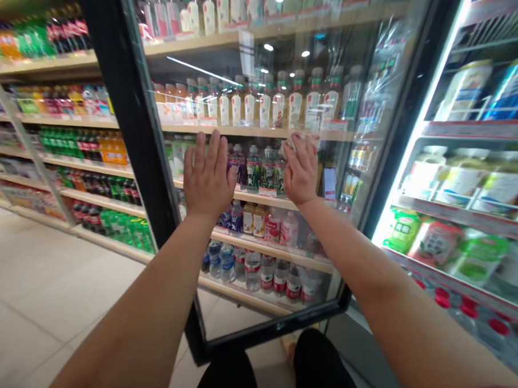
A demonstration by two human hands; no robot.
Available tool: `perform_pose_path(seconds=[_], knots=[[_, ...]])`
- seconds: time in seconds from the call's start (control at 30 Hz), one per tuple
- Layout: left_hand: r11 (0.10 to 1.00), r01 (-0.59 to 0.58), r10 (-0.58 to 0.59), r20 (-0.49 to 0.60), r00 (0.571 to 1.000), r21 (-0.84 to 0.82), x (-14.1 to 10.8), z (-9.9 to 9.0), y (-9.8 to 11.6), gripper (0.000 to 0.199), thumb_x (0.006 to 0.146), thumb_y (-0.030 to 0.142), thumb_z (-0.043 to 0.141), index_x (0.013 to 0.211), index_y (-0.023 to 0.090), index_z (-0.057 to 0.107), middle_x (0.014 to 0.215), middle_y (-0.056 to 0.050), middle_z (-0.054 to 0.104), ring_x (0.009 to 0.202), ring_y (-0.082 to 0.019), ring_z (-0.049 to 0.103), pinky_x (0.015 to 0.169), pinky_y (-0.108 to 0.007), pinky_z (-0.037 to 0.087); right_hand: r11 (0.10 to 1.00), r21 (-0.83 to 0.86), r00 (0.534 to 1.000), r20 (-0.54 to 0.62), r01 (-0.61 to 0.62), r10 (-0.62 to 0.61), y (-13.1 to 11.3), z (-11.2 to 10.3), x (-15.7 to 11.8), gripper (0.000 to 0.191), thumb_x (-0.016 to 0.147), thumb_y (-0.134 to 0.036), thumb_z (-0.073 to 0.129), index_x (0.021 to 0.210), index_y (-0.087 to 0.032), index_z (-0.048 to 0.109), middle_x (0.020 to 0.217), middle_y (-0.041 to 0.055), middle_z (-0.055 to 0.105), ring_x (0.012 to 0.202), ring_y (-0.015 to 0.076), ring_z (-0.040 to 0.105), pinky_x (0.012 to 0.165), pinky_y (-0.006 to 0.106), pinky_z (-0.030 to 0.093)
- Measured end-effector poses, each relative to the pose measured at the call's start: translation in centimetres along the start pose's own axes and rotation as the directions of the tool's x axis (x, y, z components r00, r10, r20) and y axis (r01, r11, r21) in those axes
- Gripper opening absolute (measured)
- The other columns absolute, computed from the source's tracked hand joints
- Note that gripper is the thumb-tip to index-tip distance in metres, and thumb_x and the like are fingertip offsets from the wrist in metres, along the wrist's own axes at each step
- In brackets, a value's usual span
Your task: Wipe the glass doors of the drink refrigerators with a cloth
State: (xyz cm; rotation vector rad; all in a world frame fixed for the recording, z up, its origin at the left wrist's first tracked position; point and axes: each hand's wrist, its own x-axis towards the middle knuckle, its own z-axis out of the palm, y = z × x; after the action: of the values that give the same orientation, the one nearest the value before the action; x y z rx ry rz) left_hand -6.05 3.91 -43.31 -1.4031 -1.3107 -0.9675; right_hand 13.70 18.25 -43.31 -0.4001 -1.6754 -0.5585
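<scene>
Straight ahead of the body — glass door point(256, 122); left hand point(209, 178) flat against it, fingers slightly spread — right hand point(301, 168) holds pale cloth point(288, 147) to it.

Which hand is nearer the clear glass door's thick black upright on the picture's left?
Left. The left hand spreads over the clear glass, just right of the thick black upright; the right hand, with a crumpled white cloth or tissue, is farther right.

Bare forearms point(135, 308), ungloved left hand point(209, 176) and right hand point(300, 172), plain black legwear point(324, 365) on both legs.
</scene>
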Motion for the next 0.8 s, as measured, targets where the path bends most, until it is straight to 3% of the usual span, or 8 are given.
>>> perform_pose_path(seconds=[0.13, 0.2, 0.33, 0.4, 0.53, 0.63, 0.7, 0.8], knots=[[1.0, -0.002, 0.002, -0.002, 1.0, 0.028, 0.0, -0.1, 0.1, 0.076, 0.099, 0.031, 0.045, 0.165, 0.032, 0.006, 0.167, -0.002, 0.023, 0.156, -0.025, 0.007, 0.13, -0.056, 0.012, 0.927, 0.112, 0.893, 0.248, 0.358, -0.375, -0.4, -0.7, -0.5, 0.054, 0.094, -0.023, 0.045, 0.146, -0.034, 0.054, 0.152, -0.0007, 0.054, 0.152, 0.0251, 0.036, 0.125, 0.053, 0.035], [1.0, 0.005, -0.005, -0.004, 1.0, 0.022, 0.0, -0.3, 0.2, 0.076, 0.099, 0.031, 0.045, 0.165, 0.031, 0.008, 0.167, -0.003, 0.026, 0.156, -0.025, 0.009, 0.13, -0.056, 0.013, 0.904, 0.129, 0.865, 0.262, 0.408, -0.427, -0.4, -0.8, -0.6, 0.053, 0.094, -0.022, 0.047, 0.145, -0.036, 0.055, 0.151, -0.0017, 0.055, 0.15, 0.0236, 0.039, 0.125, 0.05, 0.036], [1.0, 0.019, -0.019, 0.01, 1.0, -0.006, 0.0, -0.8, 0.6, 0.073, 0.098, 0.03, 0.046, 0.164, 0.027, 0.015, 0.166, -0.004, 0.027, 0.156, -0.027, 0.011, 0.13, -0.055, 0.012, 0.983, 0.012, 0.98, -0.079, 0.184, -0.182, -0.2, -0.1, -0.8, 0.054, 0.095, -0.018, 0.039, 0.144, -0.031, 0.057, 0.151, 0.004, 0.055, 0.15, 0.0244, 0.038, 0.124, 0.053, 0.036], [0.999, 0.027, -0.026, 0.022, 0.999, -0.024, 0.0, -1.0, 0.8, 0.071, 0.098, 0.029, 0.047, 0.163, 0.025, 0.02, 0.166, -0.005, 0.027, 0.156, -0.028, 0.012, 0.13, -0.055, 0.01, 0.999, -0.02, 0.969, -0.242, 0.046, -0.05, -0.1, 0.2, -1.0, 0.055, 0.095, -0.017, 0.035, 0.145, -0.025, 0.056, 0.151, 0.0087, 0.054, 0.151, 0.0266, 0.036, 0.123, 0.057, 0.034], [0.999, 0.021, -0.02, 0.018, 1.0, -0.026, -0.1, -0.9, 0.8, 0.066, 0.098, 0.028, 0.046, 0.16, 0.016, 0.029, 0.165, -0.01, 0.028, 0.156, -0.03, 0.013, 0.13, -0.054, 0.008, 0.96, -0.024, 0.959, -0.054, 0.279, -0.28, -0.2, -0.1, -1.7, 0.052, 0.096, -0.022, 0.041, 0.146, -0.022, 0.055, 0.151, 0.0077, 0.054, 0.152, 0.0273, 0.033, 0.123, 0.054, 0.033], [1.0, 0.0, 0.0, 0.002, 1.0, 0.001, 0.0, -0.8, 0.7, 0.063, 0.1, 0.028, 0.045, 0.159, 0.013, 0.031, 0.165, -0.011, 0.029, 0.156, -0.03, 0.015, 0.13, -0.053, 0.009, 0.863, 0.051, 0.846, 0.175, 0.503, -0.504, -0.3, -0.5, -2.3, 0.051, 0.097, -0.026, 0.047, 0.147, -0.028, 0.053, 0.151, 0.003, 0.055, 0.152, 0.0246, 0.034, 0.124, 0.048, 0.033], [1.0, -0.011, 0.011, -0.002, 1.0, 0.004, 0.0, -0.8, 0.6, 0.062, 0.1, 0.028, 0.044, 0.159, 0.013, 0.031, 0.165, -0.01, 0.029, 0.156, -0.03, 0.015, 0.13, -0.053, 0.01, 0.883, 0.036, 0.87, 0.156, 0.469, -0.468, -0.2, -0.4, -2.5, 0.049, 0.098, -0.023, 0.045, 0.146, -0.03, 0.054, 0.151, 0.0018, 0.055, 0.151, 0.0227, 0.035, 0.124, 0.047, 0.033], [1.0, -0.03, 0.03, 0.01, 1.0, -0.008, -0.9, -0.7, 0.3, 0.061, 0.101, 0.026, 0.043, 0.16, 0.014, 0.031, 0.166, -0.009, 0.027, 0.157, -0.029, 0.012, 0.13, -0.052, 0.01, 0.985, -0.046, 0.979, -0.114, 0.167, -0.172, 0.1, 0.2, -2.5, 0.052, 0.099, -0.018, 0.036, 0.147, -0.025, 0.053, 0.153, 0.0066, 0.051, 0.151, 0.0242, 0.034, 0.124, 0.051, 0.03]])
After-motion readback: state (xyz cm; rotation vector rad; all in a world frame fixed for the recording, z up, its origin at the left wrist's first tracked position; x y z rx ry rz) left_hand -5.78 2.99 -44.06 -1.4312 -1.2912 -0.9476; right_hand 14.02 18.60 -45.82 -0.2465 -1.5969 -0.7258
